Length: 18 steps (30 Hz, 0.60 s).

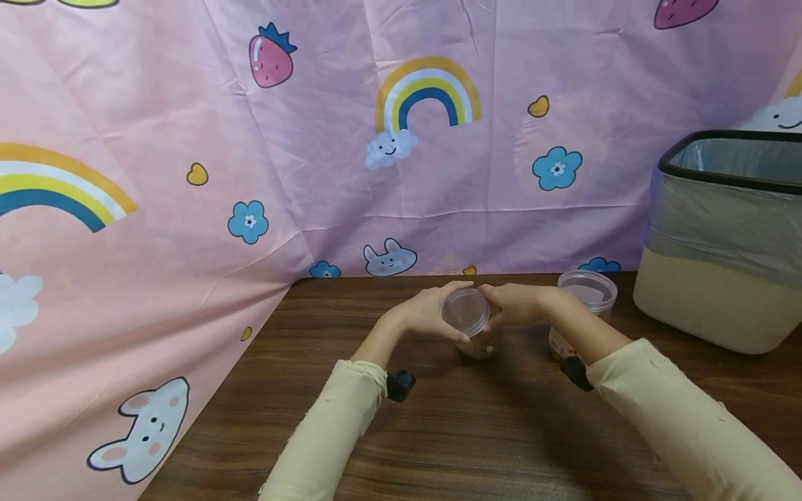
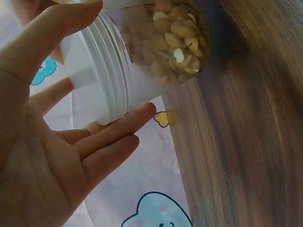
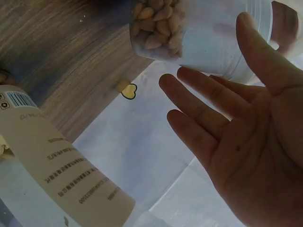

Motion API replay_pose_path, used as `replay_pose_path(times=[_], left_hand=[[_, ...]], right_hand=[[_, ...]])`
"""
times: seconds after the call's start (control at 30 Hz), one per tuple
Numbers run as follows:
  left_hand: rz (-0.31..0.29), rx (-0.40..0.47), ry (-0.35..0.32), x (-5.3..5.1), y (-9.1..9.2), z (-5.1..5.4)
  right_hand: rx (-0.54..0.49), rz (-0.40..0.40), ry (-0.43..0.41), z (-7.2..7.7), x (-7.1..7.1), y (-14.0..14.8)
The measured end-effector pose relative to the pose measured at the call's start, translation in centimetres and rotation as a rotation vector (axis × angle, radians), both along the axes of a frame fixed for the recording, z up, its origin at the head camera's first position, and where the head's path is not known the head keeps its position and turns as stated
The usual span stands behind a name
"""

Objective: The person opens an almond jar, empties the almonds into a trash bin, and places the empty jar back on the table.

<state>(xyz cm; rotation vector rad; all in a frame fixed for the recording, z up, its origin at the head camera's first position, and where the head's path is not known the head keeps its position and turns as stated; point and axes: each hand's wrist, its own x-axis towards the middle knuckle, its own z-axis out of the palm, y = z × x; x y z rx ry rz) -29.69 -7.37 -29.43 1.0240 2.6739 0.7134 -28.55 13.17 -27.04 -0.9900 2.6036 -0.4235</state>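
A clear plastic jar with brown nuts in its bottom stands between both hands on the dark wooden table, capped by a translucent screw lid. My left hand grips the lid's rim; in the left wrist view the thumb lies on one side of the ridged lid and fingertips on the other. Around the upper part of the jar my right hand holds on, thumb near the rim and fingers opposite. The nuts show plainly in the right wrist view.
A second clear jar stands behind the right forearm; its printed label shows in the right wrist view. At the right is a beige bin with a plastic liner and black rim. A patterned pink cloth hangs behind the table.
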Motion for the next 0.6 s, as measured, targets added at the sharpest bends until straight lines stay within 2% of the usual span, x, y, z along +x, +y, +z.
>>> replay_pose_path(times=[0.23, 0.4, 0.6], left_hand=[[0.009, 0.031, -0.025, 0.21, 0.23, 0.05], [0.006, 0.084, -0.034, 0.2, 0.11, -0.14], [0.0, 0.118, -0.022, 0.29, -0.08, -0.35]], right_hand=[[0.017, 0.011, 0.012, 0.28, 0.21, 0.04], [-0.002, 0.007, 0.018, 0.51, 0.5, 0.09], [-0.052, 0.012, 0.063, 0.3, 0.5, 0.41]])
